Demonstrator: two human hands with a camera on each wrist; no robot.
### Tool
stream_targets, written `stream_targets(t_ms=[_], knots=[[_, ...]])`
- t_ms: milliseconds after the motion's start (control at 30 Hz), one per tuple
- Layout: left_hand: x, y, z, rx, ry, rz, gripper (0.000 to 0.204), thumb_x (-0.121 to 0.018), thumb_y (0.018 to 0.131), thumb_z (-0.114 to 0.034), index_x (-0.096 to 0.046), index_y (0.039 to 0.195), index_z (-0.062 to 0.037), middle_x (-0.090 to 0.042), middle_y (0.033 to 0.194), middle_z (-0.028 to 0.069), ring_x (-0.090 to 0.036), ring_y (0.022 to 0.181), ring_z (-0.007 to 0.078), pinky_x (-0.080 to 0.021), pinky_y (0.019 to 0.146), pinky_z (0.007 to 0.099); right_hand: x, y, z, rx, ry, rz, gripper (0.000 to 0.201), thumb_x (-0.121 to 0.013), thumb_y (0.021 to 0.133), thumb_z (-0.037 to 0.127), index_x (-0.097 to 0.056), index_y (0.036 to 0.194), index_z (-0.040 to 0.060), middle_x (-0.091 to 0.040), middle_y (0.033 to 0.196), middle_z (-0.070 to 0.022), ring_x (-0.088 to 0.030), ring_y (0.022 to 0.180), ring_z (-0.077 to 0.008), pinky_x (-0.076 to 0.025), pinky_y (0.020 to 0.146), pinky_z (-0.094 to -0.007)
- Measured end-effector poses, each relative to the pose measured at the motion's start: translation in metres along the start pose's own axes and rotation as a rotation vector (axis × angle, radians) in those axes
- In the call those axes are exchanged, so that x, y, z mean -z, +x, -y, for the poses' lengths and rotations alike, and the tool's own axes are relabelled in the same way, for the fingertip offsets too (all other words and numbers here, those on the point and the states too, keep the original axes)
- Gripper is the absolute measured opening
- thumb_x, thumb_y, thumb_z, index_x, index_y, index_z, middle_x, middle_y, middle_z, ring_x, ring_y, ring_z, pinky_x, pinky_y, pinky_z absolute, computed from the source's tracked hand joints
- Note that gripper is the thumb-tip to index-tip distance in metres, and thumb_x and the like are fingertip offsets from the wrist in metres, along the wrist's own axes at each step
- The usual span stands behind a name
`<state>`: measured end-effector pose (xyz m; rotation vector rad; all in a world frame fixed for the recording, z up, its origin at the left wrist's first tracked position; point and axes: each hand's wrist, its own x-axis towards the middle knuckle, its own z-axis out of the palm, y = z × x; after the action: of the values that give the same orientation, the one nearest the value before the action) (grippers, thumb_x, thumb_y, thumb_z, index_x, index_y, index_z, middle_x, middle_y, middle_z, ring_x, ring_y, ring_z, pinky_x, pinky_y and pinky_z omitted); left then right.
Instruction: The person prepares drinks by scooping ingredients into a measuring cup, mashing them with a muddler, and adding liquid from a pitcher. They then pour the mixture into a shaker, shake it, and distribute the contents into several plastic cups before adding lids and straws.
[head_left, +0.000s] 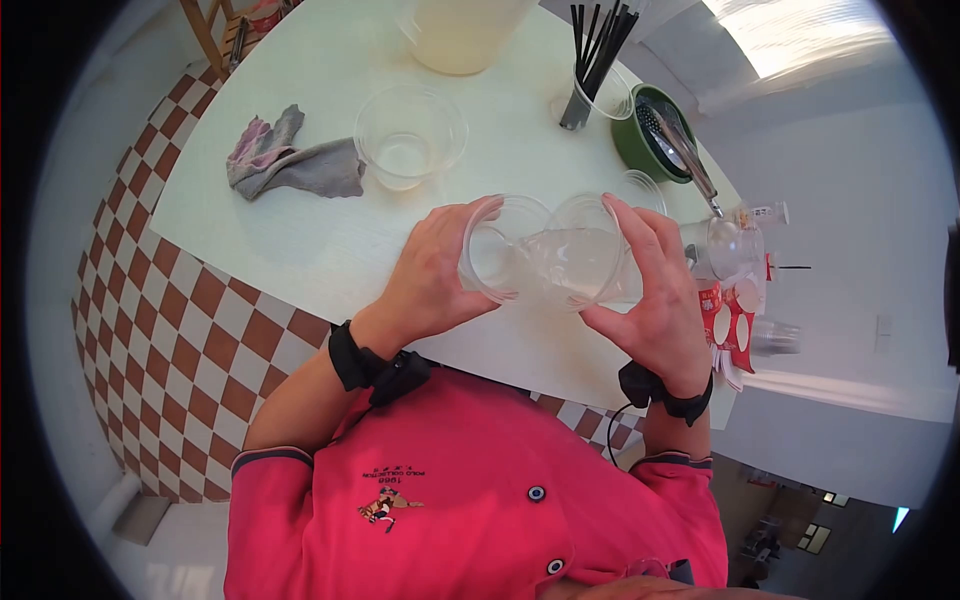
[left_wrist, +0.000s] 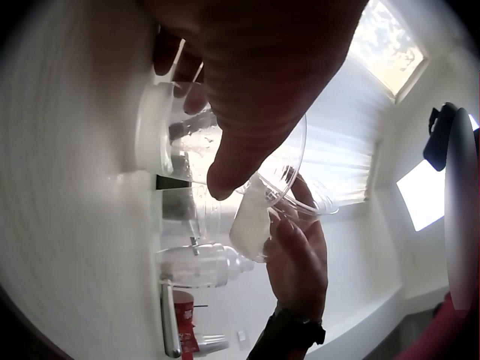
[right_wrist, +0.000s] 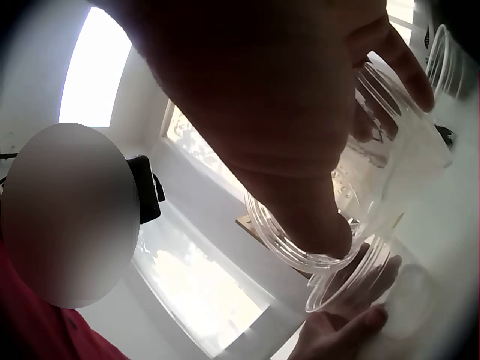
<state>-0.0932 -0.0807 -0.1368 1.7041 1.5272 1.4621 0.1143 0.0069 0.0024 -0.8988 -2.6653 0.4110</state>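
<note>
My left hand [head_left: 425, 265] grips a clear plastic cup [head_left: 488, 262] by its side, fingers and thumb curled round it. The left wrist view shows this cup upright and low at the white table [head_left: 330, 255]. In my right hand [head_left: 660, 285] is a second clear plastic cup [head_left: 585, 250], pinched between fingers and thumb. It tilts toward the left cup, and the two rims overlap in the head view. Cloudy pale contents [left_wrist: 251, 221] show in the tilted cup. Several ridged rims [right_wrist: 281, 244] line its mouth in the right wrist view.
Beyond the hands stand a clear cup of liquid [head_left: 410, 140] and a large pale-filled container [head_left: 465, 45]. A grey cloth [head_left: 310, 170] lies left. To the right are black straws [head_left: 600, 60] in a cup, a green bowl [head_left: 630, 145] with utensils, and red cartons [head_left: 735, 335].
</note>
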Motion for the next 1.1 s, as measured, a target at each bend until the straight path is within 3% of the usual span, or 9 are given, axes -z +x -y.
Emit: stream_targets(t_ms=[267, 500, 600, 700, 800, 1000, 1100], knots=[[0.002, 0.003, -0.001, 0.012, 0.023, 0.007, 0.089, -0.09, 0.062, -0.021, -0.049, 0.139, -0.0034, -0.061, 0.128, 0.0137, -0.056, 0.119, 0.0333, -0.043, 0.103, 0.0423, 0.009, 0.018, 0.014, 0.115, -0.219, 0.107, 0.088, -0.085, 0.059, 0.006, -0.055, 0.141, 0.0141, -0.054, 0.125, -0.0121, -0.056, 0.112, -0.0323, -0.048, 0.094, -0.0425], [0.002, 0.004, -0.002, 0.012, 0.024, 0.0, 0.088, -0.091, 0.062, -0.02, -0.05, 0.137, -0.0021, -0.061, 0.127, 0.0144, -0.057, 0.118, 0.034, -0.045, 0.102, 0.0425, 0.007, 0.022, 0.015, 0.159, -0.281, 0.096, 0.088, -0.086, 0.058, 0.007, -0.056, 0.14, 0.0151, -0.055, 0.125, -0.0117, -0.054, 0.113, -0.0328, -0.047, 0.096, -0.0437], [0.001, 0.002, 0.0, 0.011, 0.017, 0.004, 0.087, -0.088, 0.065, -0.023, -0.048, 0.14, -0.0045, -0.059, 0.128, 0.0141, -0.055, 0.119, 0.0339, -0.041, 0.104, 0.0427, 0.0, 0.016, 0.005, 0.112, -0.084, 0.069, 0.095, -0.09, 0.059, 0.013, -0.049, 0.145, 0.0096, -0.054, 0.131, -0.0131, -0.056, 0.115, -0.0311, -0.046, 0.098, -0.0429], [0.0, 0.002, 0.001, 0.003, 0.006, -0.017, 0.087, -0.088, 0.065, -0.022, -0.048, 0.139, -0.0034, -0.059, 0.13, 0.0145, -0.055, 0.119, 0.0342, -0.042, 0.104, 0.0431, -0.013, -0.001, -0.006, 0.023, 0.19, -0.119, 0.101, -0.09, 0.062, 0.017, -0.04, 0.148, 0.0002, -0.058, 0.127, -0.0162, -0.057, 0.115, -0.0319, -0.045, 0.099, -0.0419], [0.0, 0.002, 0.0, 0.027, 0.0, -0.037, 0.086, -0.088, 0.065, -0.02, -0.047, 0.139, -0.0022, -0.058, 0.131, 0.0151, -0.055, 0.119, 0.0345, -0.043, 0.103, 0.0431, -0.029, -0.029, -0.019, -0.179, 0.401, -0.202, 0.114, -0.092, 0.064, 0.02, -0.026, 0.154, -0.0014, -0.058, 0.13, -0.0188, -0.057, 0.121, -0.0302, -0.045, 0.102, -0.0411], [-0.003, 0.003, -0.001, 0.046, 0.017, -0.063, 0.088, -0.089, 0.065, -0.018, -0.047, 0.14, -0.0013, -0.057, 0.132, 0.0161, -0.055, 0.12, 0.0344, -0.044, 0.103, 0.0426, -0.07, -0.074, -0.044, -0.369, 0.774, -0.227, 0.126, -0.09, 0.064, 0.008, -0.008, 0.159, 0.005, -0.054, 0.136, -0.0176, -0.055, 0.126, -0.0308, -0.04, 0.111, -0.0438], [-0.003, 0.003, -0.001, 0.073, -0.002, -0.047, 0.089, -0.09, 0.065, -0.018, -0.046, 0.14, -0.0007, -0.057, 0.132, 0.0166, -0.055, 0.12, 0.034, -0.044, 0.103, 0.0427, -0.088, -0.081, -0.048, -0.362, 0.715, -0.197, 0.131, -0.091, 0.062, 0.004, -0.004, 0.16, 0.0069, -0.053, 0.137, -0.0177, -0.053, 0.129, -0.031, -0.038, 0.113, -0.0442]])
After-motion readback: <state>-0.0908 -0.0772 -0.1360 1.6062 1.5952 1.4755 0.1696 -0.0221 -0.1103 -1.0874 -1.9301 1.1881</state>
